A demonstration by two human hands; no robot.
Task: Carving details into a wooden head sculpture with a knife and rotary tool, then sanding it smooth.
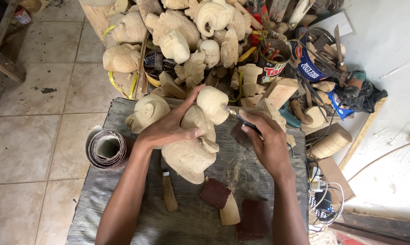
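Carving work fills the middle of the grey wooden tabletop [123, 213]. The left hand [171, 124] lies spread over a pale unfinished wooden figure [191, 152], fingers curled round its upper part and thumb pressed to its side. At three o'clock from it, the right hand [266, 143] pinches a slim carving tool [232, 111], whose tip touches the figure's rounded head. A sandpaper roll [107, 149] sits at nine o'clock of the figure. At six o'clock lie a wooden-handled tool [169, 193] and dark red sandpaper pieces [215, 192]. Heaped rough carvings [173, 31] crowd the twelve o'clock side, with tins [273, 61] beside them.
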